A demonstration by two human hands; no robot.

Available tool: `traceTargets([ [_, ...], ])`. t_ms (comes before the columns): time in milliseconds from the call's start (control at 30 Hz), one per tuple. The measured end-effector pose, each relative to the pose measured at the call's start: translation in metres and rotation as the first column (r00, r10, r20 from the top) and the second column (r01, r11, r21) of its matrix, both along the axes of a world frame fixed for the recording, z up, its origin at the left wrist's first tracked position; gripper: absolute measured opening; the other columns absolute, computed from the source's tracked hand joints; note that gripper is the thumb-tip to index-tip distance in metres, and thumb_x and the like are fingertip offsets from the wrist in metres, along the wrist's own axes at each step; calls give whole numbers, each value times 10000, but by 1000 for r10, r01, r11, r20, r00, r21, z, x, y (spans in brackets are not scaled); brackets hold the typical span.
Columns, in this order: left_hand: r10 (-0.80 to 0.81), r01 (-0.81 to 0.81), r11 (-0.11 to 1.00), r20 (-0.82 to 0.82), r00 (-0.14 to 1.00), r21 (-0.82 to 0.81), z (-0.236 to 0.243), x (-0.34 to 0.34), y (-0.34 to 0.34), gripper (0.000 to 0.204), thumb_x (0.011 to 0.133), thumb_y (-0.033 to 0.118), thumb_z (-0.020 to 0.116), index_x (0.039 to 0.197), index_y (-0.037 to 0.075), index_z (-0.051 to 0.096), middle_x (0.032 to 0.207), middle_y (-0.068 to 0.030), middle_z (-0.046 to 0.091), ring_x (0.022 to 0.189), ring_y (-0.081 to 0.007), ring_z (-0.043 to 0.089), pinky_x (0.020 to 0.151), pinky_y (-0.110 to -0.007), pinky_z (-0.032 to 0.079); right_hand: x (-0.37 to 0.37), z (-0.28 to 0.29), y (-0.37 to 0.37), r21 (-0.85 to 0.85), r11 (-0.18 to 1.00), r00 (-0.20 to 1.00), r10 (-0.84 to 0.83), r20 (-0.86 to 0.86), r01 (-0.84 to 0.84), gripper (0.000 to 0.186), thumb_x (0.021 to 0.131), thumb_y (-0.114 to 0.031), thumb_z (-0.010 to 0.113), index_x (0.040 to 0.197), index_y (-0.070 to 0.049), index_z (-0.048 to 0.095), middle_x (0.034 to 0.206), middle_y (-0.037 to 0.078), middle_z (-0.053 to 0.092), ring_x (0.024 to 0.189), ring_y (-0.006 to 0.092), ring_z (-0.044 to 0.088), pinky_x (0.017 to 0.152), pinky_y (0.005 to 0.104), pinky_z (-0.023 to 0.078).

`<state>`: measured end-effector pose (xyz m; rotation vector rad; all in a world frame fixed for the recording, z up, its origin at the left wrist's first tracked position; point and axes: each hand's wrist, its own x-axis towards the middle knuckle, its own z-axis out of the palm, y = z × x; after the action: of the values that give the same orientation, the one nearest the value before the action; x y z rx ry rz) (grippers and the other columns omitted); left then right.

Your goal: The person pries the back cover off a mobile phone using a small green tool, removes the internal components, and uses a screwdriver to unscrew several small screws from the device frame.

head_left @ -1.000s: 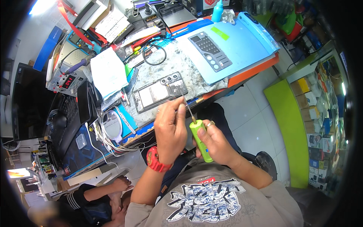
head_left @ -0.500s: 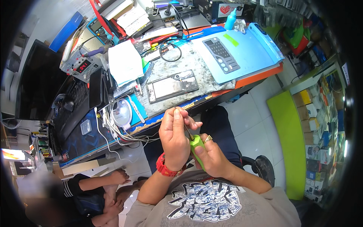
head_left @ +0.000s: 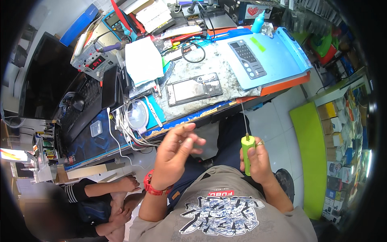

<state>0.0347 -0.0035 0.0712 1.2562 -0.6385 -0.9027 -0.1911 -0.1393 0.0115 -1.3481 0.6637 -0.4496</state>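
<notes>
On the cluttered desk (head_left: 197,117) lies a backless phone (head_left: 194,89); the right hand (head_left: 259,162) grips a green-handled screwdriver (head_left: 248,146), the left hand (head_left: 173,157) loosely spread.

Wears a grey-brown short-sleeved T-shirt (head_left: 280,224) across the lower centre of the frame, its front printed with a jagged, graffiti-like graphic (head_left: 223,216) in mottled blue, grey and white, edged in black, below a small red label (head_left: 221,193). Has a chunky red watch (head_left: 155,184) near the left hand (head_left: 172,159), a gold-coloured ring (head_left: 261,142) on the right hand (head_left: 261,165), dark navy trousers (head_left: 229,139) mid-frame.
</notes>
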Motion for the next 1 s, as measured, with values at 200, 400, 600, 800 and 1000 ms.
traceTargets([
  [200,-13,6,998,99,995,69,-43,9,6,264,1129,206,521,1011,-10,616,897,-56,640,854,-139,683,758,-305,592,4,0,4,96,995,1000,2,-9,-2,535,1098,-514,496,1287,-15,469,881,68,586,615,103,585,571,243,492],
  [400,-144,-2,966,544,826,259,-44,0,-5,269,1040,254,670,1000,-6,723,919,-125,706,799,-171,699,726,-302,564,5,-8,10,57,998,999,15,-31,-13,509,1112,-508,461,1259,-21,466,869,87,594,594,119,593,555,243,498],
  [600,-113,-133,980,966,234,147,-42,-4,-24,373,834,295,855,1095,46,758,1118,-143,725,1040,-320,702,829,-422,571,-8,-12,3,36,999,997,-17,-70,19,520,1107,-514,473,1264,-18,465,875,84,595,604,109,596,562,240,501],
  [800,-177,-152,969,976,125,195,-8,53,-78,361,872,268,820,1115,34,689,996,-138,658,944,-353,644,808,-440,532,-17,-12,0,62,998,996,-16,-90,22,533,1097,-507,511,1286,-10,470,897,78,596,623,100,598,584,239,508],
  [1000,-393,-126,912,920,9,391,-9,101,-115,631,871,306,805,1355,-26,573,1166,-209,603,1086,-402,615,925,-485,516,-24,-17,1,91,996,995,-2,-104,11,524,1098,-480,526,1307,-3,475,915,75,598,644,100,605,605,247,508],
])
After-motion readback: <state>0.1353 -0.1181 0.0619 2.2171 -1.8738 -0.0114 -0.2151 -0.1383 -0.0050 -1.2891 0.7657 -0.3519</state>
